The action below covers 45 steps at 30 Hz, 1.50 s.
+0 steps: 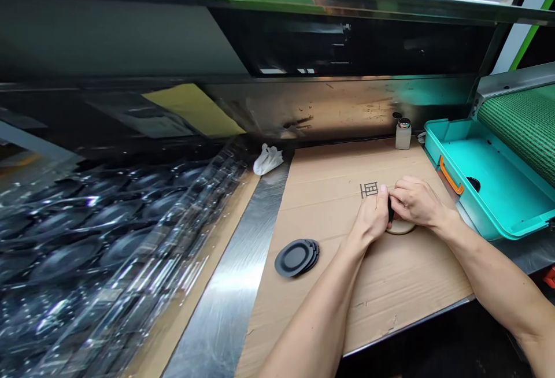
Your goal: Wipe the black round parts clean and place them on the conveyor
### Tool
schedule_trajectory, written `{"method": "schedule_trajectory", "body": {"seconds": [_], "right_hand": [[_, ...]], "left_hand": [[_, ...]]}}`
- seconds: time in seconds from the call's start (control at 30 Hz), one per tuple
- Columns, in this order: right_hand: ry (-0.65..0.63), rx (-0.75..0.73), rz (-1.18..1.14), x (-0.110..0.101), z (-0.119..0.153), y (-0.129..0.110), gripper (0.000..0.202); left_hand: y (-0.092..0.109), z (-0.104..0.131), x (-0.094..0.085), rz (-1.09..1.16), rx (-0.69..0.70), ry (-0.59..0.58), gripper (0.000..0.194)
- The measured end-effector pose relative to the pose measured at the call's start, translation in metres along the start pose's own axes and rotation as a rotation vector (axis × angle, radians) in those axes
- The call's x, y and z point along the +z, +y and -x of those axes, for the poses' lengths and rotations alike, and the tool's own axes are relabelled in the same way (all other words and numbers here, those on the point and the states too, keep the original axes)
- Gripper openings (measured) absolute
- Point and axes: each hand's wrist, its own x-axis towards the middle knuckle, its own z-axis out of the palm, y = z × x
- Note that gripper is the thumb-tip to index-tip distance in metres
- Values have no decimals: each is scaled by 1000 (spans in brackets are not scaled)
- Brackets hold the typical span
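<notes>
Over the cardboard sheet (321,204), my left hand (373,211) and my right hand (415,200) meet. Both are closed on a small black part (391,210), seen nearly edge-on between them; most of it is hidden by my fingers. Just beneath my hands lies a round, pale item with a dark rim (401,228), like a tape roll, partly covered. To the left of my forearm, several flat, dark grey oval discs (295,258) lie in a fanned stack on the cardboard.
A turquoise bin (503,187) with an orange handle and a black piece inside stands at right, beside a green conveyor belt (524,123). A small metal-capped bottle (403,134) and crumpled white cloth (267,159) sit toward the back. Clear plastic trays of black parts (108,222) fill the left.
</notes>
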Motion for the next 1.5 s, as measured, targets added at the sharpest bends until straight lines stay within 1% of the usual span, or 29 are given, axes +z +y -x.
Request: {"method": "schedule_trajectory", "body": {"seconds": [0.1,0.27,0.33,0.5,0.63,0.7,0.8,0.87,1.0,1.1,1.2,1.27,1.3,1.33,1.4,1.47,1.5], "right_hand": [[-22,17,-25,-2,-1,1,27],[-82,93,-79,-2,1,3,21],[-72,90,-92,-2,1,3,21],[6,41,-99,0,2,4,23],[-53,65,-127,2,2,8,22],[-62,49,-130,1,2,8,23],[-29,25,-124,1,2,8,23],[-32,41,-122,1,2,8,23],[-57,51,-126,2,2,9,24],[-40,42,-117,0,2,7,22],[-69,97,-91,0,2,5,22],[-89,137,-91,1,3,6,23],[-82,154,-96,3,3,6,24],[-63,169,-99,4,4,7,26],[-2,213,-91,8,5,10,28],[45,281,-59,14,7,15,28],[47,316,-43,17,7,18,27]], "left_hand": [[-4,-2,-1,13,9,-33,74],[-7,-2,0,21,5,-44,74],[-6,-2,0,22,7,-39,76],[-6,-1,0,-1,38,-41,76],[-4,-1,0,-1,-27,-22,76],[-3,-1,1,9,-53,-19,77],[-3,0,1,16,-21,-35,78],[-4,-1,1,27,-8,-39,76],[-5,-1,1,36,-46,-22,77],[-4,1,1,23,-8,-20,77],[-6,1,4,47,9,-14,74],[-9,-1,7,128,-60,3,71],[-10,-2,7,210,-118,20,69],[-11,-4,7,326,-187,34,67],[-12,-8,2,626,-354,39,64],[-11,-12,-7,921,-516,21,60],[-10,-14,-12,1033,-586,7,58]]}}
